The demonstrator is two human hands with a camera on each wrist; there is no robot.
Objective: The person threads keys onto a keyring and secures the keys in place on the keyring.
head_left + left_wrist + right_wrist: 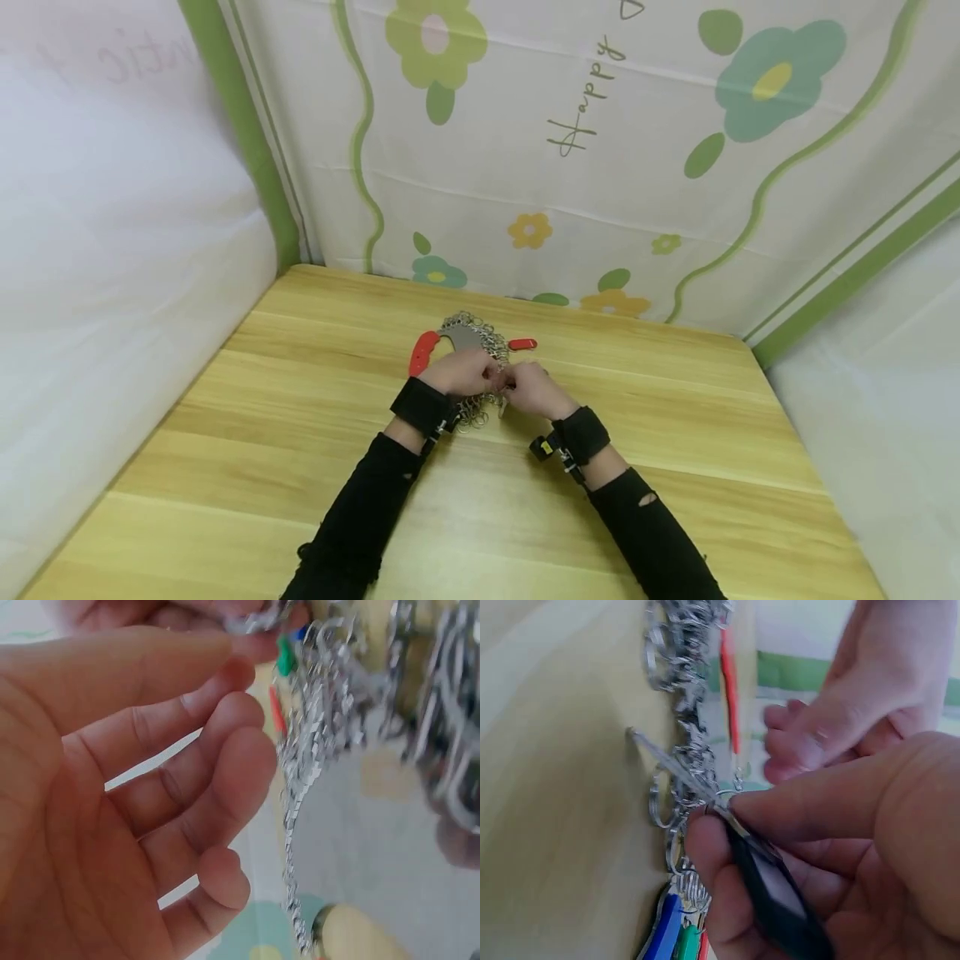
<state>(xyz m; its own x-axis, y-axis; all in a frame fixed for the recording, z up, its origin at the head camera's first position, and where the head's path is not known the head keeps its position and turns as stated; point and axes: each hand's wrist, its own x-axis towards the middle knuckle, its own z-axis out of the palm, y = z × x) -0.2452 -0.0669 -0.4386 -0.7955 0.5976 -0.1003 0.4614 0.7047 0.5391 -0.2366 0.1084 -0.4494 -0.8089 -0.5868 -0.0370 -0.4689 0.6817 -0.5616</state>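
Observation:
A heap of silver key rings (476, 337) with coloured tags lies in the middle of the wooden table (300, 433). My two hands meet just in front of it. In the right wrist view my right hand (720, 817) pinches a black-handled tag (776, 896) by its metal end, where a small ring (724, 799) sits. In the left wrist view my left hand (251, 634) pinches part of the blurred ring chain (315, 757) between thumb and forefinger, its other fingers loosely curled. Green (285, 656) and red (276, 712) tags hang by it.
A red tag (422, 352) lies left of the heap and a smaller red one (522, 343) right of it. Blue (664, 937) and green (688, 943) tags hang below my right hand. Flowered cloth walls (600, 167) close off the table's back and sides.

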